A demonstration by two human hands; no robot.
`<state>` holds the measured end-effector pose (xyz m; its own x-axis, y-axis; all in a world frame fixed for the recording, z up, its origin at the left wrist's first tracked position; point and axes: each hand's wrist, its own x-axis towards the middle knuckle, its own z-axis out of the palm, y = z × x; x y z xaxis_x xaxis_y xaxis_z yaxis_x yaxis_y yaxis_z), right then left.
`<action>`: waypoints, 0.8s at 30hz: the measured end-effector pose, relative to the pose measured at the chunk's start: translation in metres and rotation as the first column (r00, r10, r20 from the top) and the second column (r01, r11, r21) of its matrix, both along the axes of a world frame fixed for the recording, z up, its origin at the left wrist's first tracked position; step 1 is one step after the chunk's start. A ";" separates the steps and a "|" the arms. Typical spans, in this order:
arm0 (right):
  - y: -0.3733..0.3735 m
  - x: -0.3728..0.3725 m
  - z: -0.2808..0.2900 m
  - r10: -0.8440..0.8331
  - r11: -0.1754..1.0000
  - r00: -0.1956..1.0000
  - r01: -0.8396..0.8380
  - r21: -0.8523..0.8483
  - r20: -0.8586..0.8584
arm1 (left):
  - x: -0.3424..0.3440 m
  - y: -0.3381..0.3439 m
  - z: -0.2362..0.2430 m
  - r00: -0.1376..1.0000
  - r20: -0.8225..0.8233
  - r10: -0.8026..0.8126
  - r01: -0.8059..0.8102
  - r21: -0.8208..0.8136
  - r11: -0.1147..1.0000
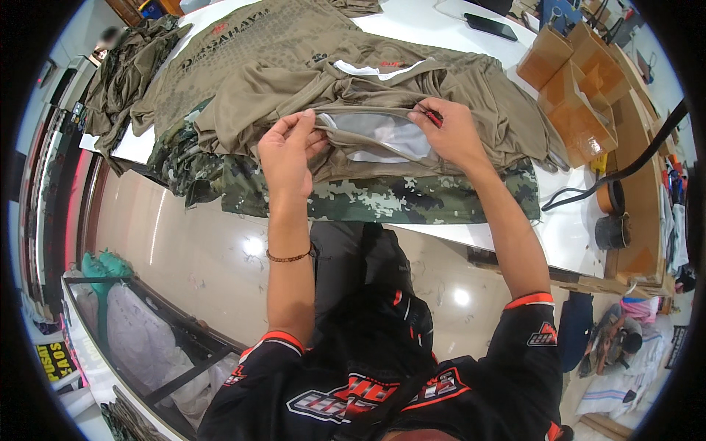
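Observation:
An olive-brown shirt (243,92) lies bunched on the white table in front of me. My left hand (289,151) pinches the edge of an opening in it between thumb and fingers. At the opening's right end, my right hand (450,131) grips the same stretched edge. A small red-and-black tool (435,115) sticks out of the right hand; the fingers hide most of it, so its kind is unclear. Between the hands a pale grey-white layer (382,136) shows inside the opening. Green camouflage cloth (382,198) lies under the shirt along the near edge.
More olive and camouflage garments (129,81) heap at the far left. A black phone (490,26) lies at the back. On the right stand cardboard boxes (577,110), a black cable (625,176) and rolls of tape (612,231). A framed bin (140,331) with plastic bags is at lower left.

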<state>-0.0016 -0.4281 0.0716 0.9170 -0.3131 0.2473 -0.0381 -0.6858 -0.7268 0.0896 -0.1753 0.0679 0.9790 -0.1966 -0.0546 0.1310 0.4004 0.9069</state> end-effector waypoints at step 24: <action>0.024 -0.006 -0.002 -0.029 0.967 0.970 0.087 -0.238 0.240 | -0.016 0.001 -0.039 0.993 0.031 -0.117 0.121 -0.352 0.928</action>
<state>-0.0073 -0.4040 0.0701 0.8066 -0.2668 0.5274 0.0670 -0.8452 -0.5302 0.0734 -0.1740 0.0293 0.9472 -0.3168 0.0486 0.1898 0.6769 0.7112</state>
